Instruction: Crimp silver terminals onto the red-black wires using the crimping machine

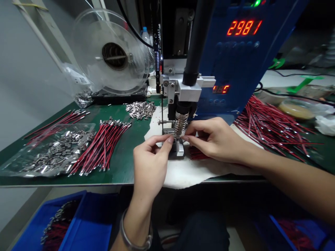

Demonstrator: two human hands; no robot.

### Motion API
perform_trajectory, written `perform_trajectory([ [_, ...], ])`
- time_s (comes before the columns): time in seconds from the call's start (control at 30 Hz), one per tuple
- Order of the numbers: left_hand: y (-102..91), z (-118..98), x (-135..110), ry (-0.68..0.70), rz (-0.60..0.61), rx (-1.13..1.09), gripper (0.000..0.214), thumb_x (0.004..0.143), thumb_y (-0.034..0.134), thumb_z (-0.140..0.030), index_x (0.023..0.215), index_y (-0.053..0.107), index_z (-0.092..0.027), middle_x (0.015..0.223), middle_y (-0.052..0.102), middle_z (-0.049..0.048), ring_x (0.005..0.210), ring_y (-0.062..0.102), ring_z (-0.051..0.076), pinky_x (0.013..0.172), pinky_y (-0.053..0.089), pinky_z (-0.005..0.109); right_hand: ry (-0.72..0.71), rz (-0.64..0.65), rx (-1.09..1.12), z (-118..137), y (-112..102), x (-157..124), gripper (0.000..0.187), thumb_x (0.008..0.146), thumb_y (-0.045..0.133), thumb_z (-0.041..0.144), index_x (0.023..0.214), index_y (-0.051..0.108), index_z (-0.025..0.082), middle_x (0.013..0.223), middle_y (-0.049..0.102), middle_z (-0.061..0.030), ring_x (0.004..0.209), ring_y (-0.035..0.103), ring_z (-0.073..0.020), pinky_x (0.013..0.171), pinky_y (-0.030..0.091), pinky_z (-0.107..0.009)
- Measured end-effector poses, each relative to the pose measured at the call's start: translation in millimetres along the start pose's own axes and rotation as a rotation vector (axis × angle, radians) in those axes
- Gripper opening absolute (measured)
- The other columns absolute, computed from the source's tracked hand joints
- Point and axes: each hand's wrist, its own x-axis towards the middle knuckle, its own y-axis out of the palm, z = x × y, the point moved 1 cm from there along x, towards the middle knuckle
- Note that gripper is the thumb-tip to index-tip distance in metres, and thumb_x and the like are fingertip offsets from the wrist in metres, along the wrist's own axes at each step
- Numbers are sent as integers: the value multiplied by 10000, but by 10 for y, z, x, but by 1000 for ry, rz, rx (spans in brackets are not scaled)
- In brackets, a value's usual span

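My left hand (153, 162) is pinched at the left of the small metal fixture (180, 149) under the machine head. What its fingertips hold is too small to make out. My right hand (214, 139) pinches from the other side, thumb and forefinger close to the coiled metal spring (180, 125) of the head; its held piece is hidden too. Beneath my right hand lie some red-and-black wires (197, 153) on white paper (180, 174). The blue machine (227, 62) stands behind, its red display reading 2981.
To the left are a bundle of red-and-black wires (102, 146), a plastic bag of metal connectors (57, 151) and a pile of small metal parts (141, 110). A clear reel (89, 42) stands behind. More wires (272, 125) lie right. Blue bins (96, 216) sit below the table edge.
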Motion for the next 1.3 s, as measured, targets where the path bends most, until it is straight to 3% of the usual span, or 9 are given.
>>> perform_trajectory([
  [0.33, -4, 1, -1, -7, 8, 23, 213, 732, 716, -395, 814, 765, -204, 668, 656, 22, 569, 505, 100, 515, 378, 202, -23, -5, 2, 6, -2, 8, 88, 805, 596, 145, 728, 638, 133, 621, 641, 8, 489, 484, -59, 518, 358, -188],
  [0.53, 3, -4, 18, 1, 6, 21, 215, 736, 708, -389, 824, 764, -201, 764, 694, 44, 632, 557, 123, 519, 392, 206, -21, -1, -23, 2, -2, -3, 88, 808, 587, 149, 750, 652, 137, 642, 657, -3, 506, 502, -70, 514, 364, -191],
  [0.87, -9, 5, 5, 10, 45, -2, 245, 750, 695, -403, 857, 748, -189, 850, 707, 64, 716, 614, 167, 529, 417, 219, -137, -31, -76, -10, -21, -7, 92, 814, 595, 159, 753, 661, 140, 618, 652, 1, 505, 517, -71, 515, 379, -188],
  [1.3, -12, 12, 10, 4, 37, 13, 239, 749, 695, -409, 843, 749, -197, 816, 699, 56, 683, 593, 148, 545, 417, 218, -103, -26, -69, 1, -21, -11, 90, 809, 598, 161, 767, 675, 141, 648, 674, -4, 527, 547, -76, 527, 391, -187],
])
